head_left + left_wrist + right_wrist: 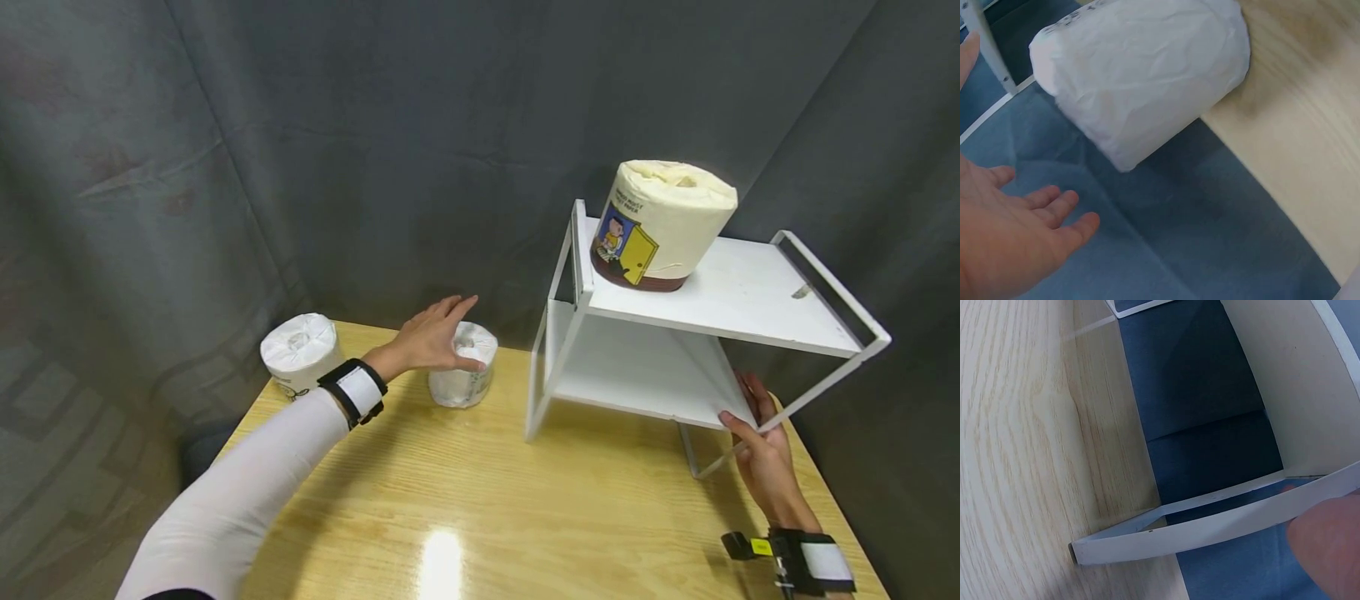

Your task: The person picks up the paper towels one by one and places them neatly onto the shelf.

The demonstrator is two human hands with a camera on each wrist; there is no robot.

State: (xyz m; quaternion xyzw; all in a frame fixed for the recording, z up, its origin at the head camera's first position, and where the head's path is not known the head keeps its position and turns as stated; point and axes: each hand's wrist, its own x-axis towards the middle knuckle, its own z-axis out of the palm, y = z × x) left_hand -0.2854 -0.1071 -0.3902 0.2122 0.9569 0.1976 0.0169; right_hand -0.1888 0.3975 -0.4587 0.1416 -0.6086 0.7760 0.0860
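The left hand (431,337) reaches out with flat, loose fingers over a white roll (463,365) on the counter (480,500), and holds nothing. Another roll (300,352) sits just left of its wrist. To the right stands a white shelf (720,292) with a yellow roll (660,225) on top. The right hand (761,454) grips the shelf's lower board at its near corner.

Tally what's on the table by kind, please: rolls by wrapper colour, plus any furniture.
White-wrapped toilet paper rolls: 2, one under the left hand at, one behind that arm
Cream roll with cartoon wrapper: 1, on the top shelf
White two-tier shelf rack: 1, its lower shelf held by the right hand
Total: 4
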